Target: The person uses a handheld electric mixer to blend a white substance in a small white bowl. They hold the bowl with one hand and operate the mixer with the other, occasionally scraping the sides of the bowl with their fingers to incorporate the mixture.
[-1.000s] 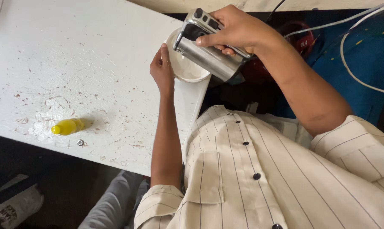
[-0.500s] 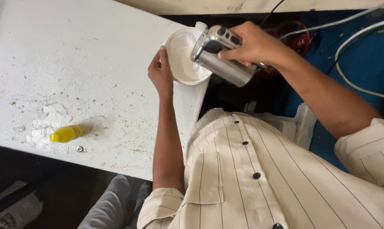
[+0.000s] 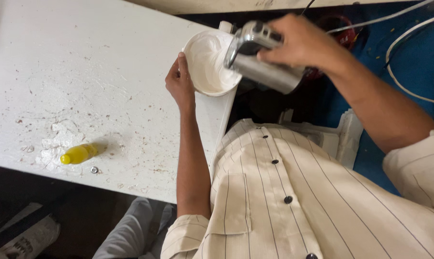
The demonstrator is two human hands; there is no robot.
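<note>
A white bowl (image 3: 208, 61) of white cream sits at the right edge of the white table (image 3: 82, 72). My left hand (image 3: 180, 86) grips the bowl's near-left rim. My right hand (image 3: 301, 43) holds a silver electric hand mixer (image 3: 265, 60) by its handle, over the bowl's right side. The mixer is blurred, and its beaters are hidden behind its body. A white cord (image 3: 409, 57) loops away to the right.
A small yellow bottle (image 3: 78, 154) lies on its side near the table's front left, beside a small metal ring (image 3: 95, 170) and peeling paint. Brown crumbs dot the tabletop. A blue surface (image 3: 418, 72) lies right of the table.
The bowl and mixer sit more in view now, and more of the cream shows. My right hand has shifted the mixer to the right over the bowl. My left hand stays on the rim.
</note>
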